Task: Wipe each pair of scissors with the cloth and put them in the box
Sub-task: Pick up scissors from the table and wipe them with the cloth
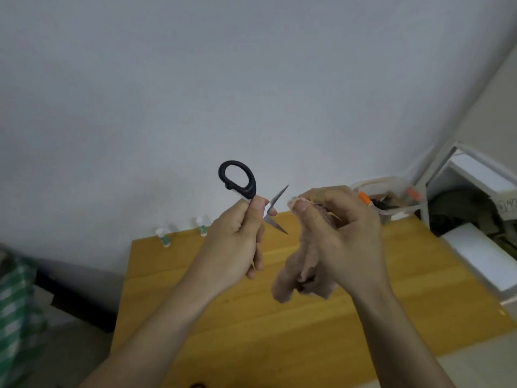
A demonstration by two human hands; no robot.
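Head view, looking forward and down over a small yellow-orange wooden table (251, 317) with visible plank grain, pushed against a plain pale grey-white wall (195, 79).

Left hand (237, 236): raised above the table, fingers curled tight around the lower handle of a pair of black-handled steel scissors (246, 191). One black loop stands free above the fist, upright against the wall. Blades are spread apart in a V, both tips pointing right toward the other hand, not touching it.

Right hand (341, 228): fingers curled, thumb pressed against forefinger, pinching a soft beige-pink cloth (305, 270). The cloth hangs bunched below the palm, above the table and clear of it. Cloth and blades are near but apart.

Clear plastic box (391, 200): sits at the far right corner of the table, partly hidden behind the right hand. Inside it are dark handles and orange handles of other scissors; count cannot be told.

Table back edge, left: two small white bottles with green labels (165, 236), standing upright near the wall, slightly apart from one another.

Room: a white frame or shelving unit (461, 175) stands right of the table, with dark and white items in it, blurred. Pale floor shows beyond the table's right and front edges. At far left, green-and-white checked fabric (14, 303), blurred, and a dark strip along the base of the wall.
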